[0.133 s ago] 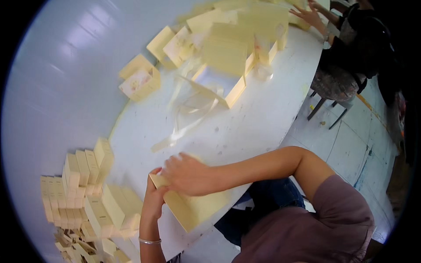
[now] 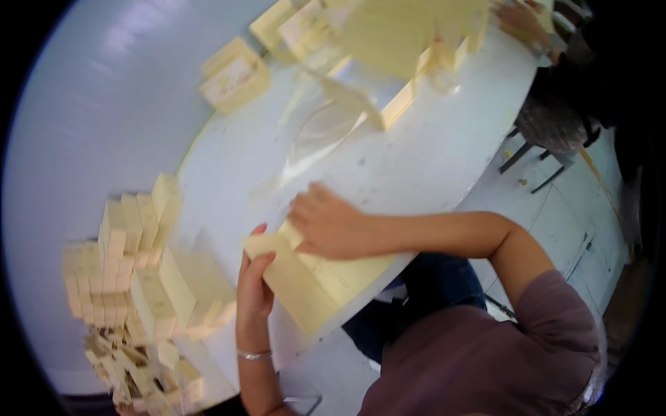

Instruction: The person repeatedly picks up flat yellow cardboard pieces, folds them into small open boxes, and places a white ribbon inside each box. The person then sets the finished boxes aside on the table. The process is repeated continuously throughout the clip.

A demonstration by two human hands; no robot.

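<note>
A pale yellow cardboard box piece (image 2: 298, 288), creased into a raised side panel and a flat panel, lies at the near edge of the table. My left hand (image 2: 255, 288) grips its left end, thumb on top and fingers behind the panel. A silver bangle circles that wrist. My right hand (image 2: 333, 222) rests over the flat panel near its far edge, fingers stretched out and slightly apart, blurred by motion. Faint print shows on the flat panel beneath the right forearm.
Stacks of pale yellow boxes (image 2: 149, 236) stand at left, with a jumbled pile of cardboard pieces (image 2: 132, 364) nearer. Farther off are an open box (image 2: 399, 104) and loose pale ribbon (image 2: 305, 156). A co-worker's hand (image 2: 520, 21) is at far right, near a stool (image 2: 551, 132).
My right hand has slid away from the left hand, toward the far right over the panel, uncovering the crease. My left hand keeps its grip. The whole view has shifted.
</note>
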